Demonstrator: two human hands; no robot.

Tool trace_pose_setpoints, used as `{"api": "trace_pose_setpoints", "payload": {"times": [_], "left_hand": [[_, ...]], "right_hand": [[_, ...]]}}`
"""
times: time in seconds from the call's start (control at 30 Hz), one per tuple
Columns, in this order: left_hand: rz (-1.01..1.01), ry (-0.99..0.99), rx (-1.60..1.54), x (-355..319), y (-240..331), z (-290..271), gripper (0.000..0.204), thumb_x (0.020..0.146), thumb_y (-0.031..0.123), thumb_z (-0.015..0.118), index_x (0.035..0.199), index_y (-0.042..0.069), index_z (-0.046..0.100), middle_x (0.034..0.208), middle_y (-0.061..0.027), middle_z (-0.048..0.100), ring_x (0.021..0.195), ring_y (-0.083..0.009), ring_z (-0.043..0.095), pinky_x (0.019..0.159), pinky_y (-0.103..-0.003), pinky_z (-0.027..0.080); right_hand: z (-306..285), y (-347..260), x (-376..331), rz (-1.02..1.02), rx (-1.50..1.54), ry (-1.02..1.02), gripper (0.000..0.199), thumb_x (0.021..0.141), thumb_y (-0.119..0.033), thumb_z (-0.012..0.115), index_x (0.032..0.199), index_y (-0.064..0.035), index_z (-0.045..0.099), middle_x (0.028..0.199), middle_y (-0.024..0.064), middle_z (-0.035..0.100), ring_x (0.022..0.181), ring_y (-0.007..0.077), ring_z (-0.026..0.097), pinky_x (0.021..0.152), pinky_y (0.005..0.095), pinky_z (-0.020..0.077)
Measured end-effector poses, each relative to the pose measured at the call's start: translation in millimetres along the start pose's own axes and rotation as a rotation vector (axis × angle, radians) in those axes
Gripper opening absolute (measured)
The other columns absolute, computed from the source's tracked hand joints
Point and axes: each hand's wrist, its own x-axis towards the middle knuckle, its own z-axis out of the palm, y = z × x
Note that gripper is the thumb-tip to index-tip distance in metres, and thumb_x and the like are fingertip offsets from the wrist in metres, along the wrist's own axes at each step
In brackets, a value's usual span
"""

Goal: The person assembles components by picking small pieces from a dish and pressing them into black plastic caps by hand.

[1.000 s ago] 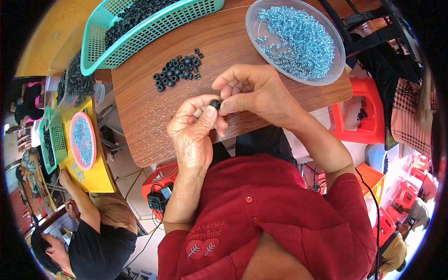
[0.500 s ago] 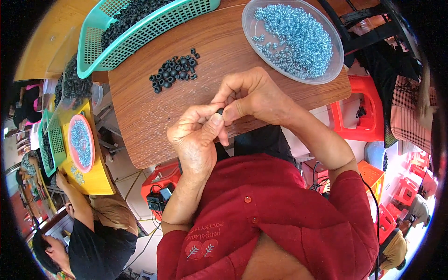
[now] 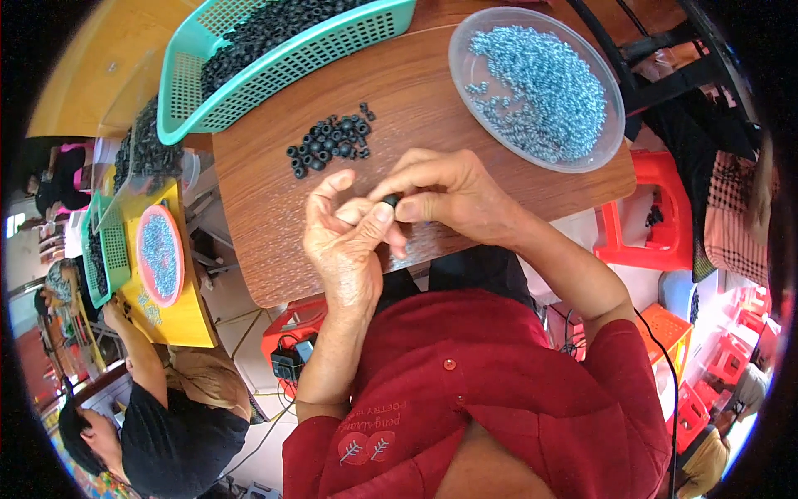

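Above the near edge of one brown wood-grain bench (image 3: 266, 224), seen from the head camera, two bare hands meet in front of a person in a dark red shirt (image 3: 482, 333). Between them is one small black piece (image 3: 391, 200), held up off the wood. The left hand (image 3: 347, 245) pinches it at the thumb tip, with one finger lifted clear and bent. The right hand (image 3: 470, 195) comes in from the other side, its thumb and forefinger closed on the same piece; the fingers hide most of its shape.

Farther back on the bench, just beyond the hands, lies one loose cluster of small black pieces (image 3: 330, 143), round and ring-like, about thirty or more, too crowded for an exact count. Behind it stands one long teal basket (image 3: 291, 71) with slotted sides, heaped with black pieces past counting. At the right corner sits one clear round tub (image 3: 465, 73), holding countless pale blue see-through pieces (image 3: 549, 91) piled toward its far side.

Beside the bench on the right is one red plastic stool (image 3: 648, 254). Well to the left, one co-worker in a black top (image 3: 179, 432) sits at one yellow table (image 3: 195, 324) carrying one pink-rimmed tray (image 3: 167, 299) of blue pieces and one smaller teal basket (image 3: 115, 241).
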Motion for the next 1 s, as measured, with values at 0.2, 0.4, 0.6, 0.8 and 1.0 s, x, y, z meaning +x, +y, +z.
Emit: {"api": "trace_pose_setpoints", "payload": {"times": [0.2, 0.4, 0.6, 0.8, 1.0], "left_hand": [[-0.025, 0.023, 0.176, -5, 2, -22, 0.024, 0.089, 0.004, 0.059, 0.109, -0.003, 0.050, 0.074, -0.0130, 0.064, 0.053, -0.0133, 0.057, 0.047, -0.022, 0.045], [0.251, 0.234, 0.588, 26, 22, -75, 0.018, 0.084, 0.004, 0.065, 0.100, -0.002, 0.060, 0.080, -0.0083, 0.065, 0.062, -0.0105, 0.057, 0.054, -0.021, 0.046], [0.550, 0.212, 1.344, 52, 24, -74, 0.024, 0.069, 0.009, 0.076, 0.090, 0.005, 0.063, 0.074, -0.0109, 0.057, 0.065, -0.0251, 0.058, 0.057, -0.036, 0.046], [0.612, 0.209, 1.492, 53, 21, -80, 0.020, 0.069, 0.008, 0.075, 0.078, 0.002, 0.058, 0.072, -0.0124, 0.054, 0.065, -0.0303, 0.056, 0.056, -0.040, 0.044], [0.435, 0.092, 1.134, 45, 19, -76, 0.016, 0.074, 0.005, 0.072, 0.085, -0.001, 0.062, 0.076, -0.0094, 0.061, 0.062, -0.0200, 0.059, 0.053, -0.032, 0.046]], "right_hand": [[-1, -16, -9, 0.101, -0.060, 0.089, 0.021, 0.079, 0.002, 0.062, 0.099, 0.0023, 0.067, 0.088, 0.0048, 0.067, 0.076, 0.0082, 0.060, 0.068, 0.0216, 0.0477], [-39, -63, 10, -0.044, -0.424, 0.369, 0.018, 0.078, -0.009, 0.065, 0.093, 0.0009, 0.069, 0.077, 0.0034, 0.066, 0.068, 0.0072, 0.058, 0.063, 0.0219, 0.0468], [-117, -111, 66, -0.146, -0.687, 0.608, 0.020, 0.079, -0.010, 0.065, 0.096, 0.0002, 0.068, 0.080, 0.0077, 0.066, 0.072, 0.0143, 0.060, 0.064, 0.0264, 0.0467], [-185, -106, 123, -0.038, -1.157, 0.816, 0.032, 0.069, -0.008, 0.070, 0.098, 0.0045, 0.066, 0.088, 0.0169, 0.068, 0.079, 0.0240, 0.065, 0.072, 0.0333, 0.0504], [-200, -103, 105, -0.207, -1.154, 0.811, 0.033, 0.070, -0.007, 0.069, 0.098, 0.0091, 0.062, 0.078, 0.0160, 0.065, 0.074, 0.0225, 0.063, 0.066, 0.0322, 0.0490]]}}
